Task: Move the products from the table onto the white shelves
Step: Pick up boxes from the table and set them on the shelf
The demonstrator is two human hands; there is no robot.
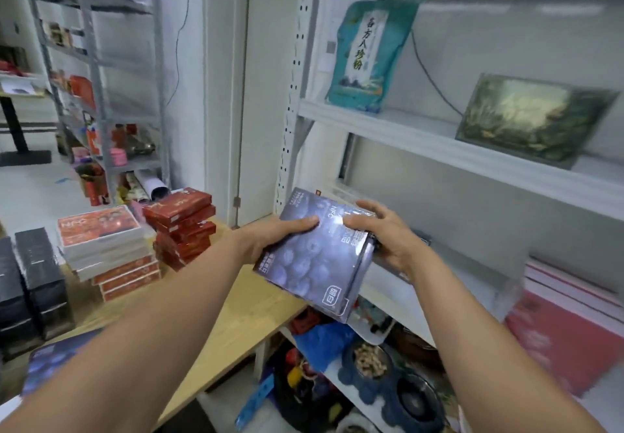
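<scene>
Above the fingers, the white shelves (405, 135) hold an upright teal bag (366, 57) and a dark green box (533, 118). The left hand (280, 233) and right hand (388, 236) grasp a blue box (314, 263) from either side. The box is glossy, printed with blueberries, and tilted in the air just before the shelves. Left of the fingers, red boxes (182, 226) are stacked on the table (250, 311).

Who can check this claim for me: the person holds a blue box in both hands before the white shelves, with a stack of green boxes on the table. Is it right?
Not quite. The head view shows the stack on the table is of red boxes, not green. The rest stands: left hand and right hand hold the blue box before the white shelves.
</scene>
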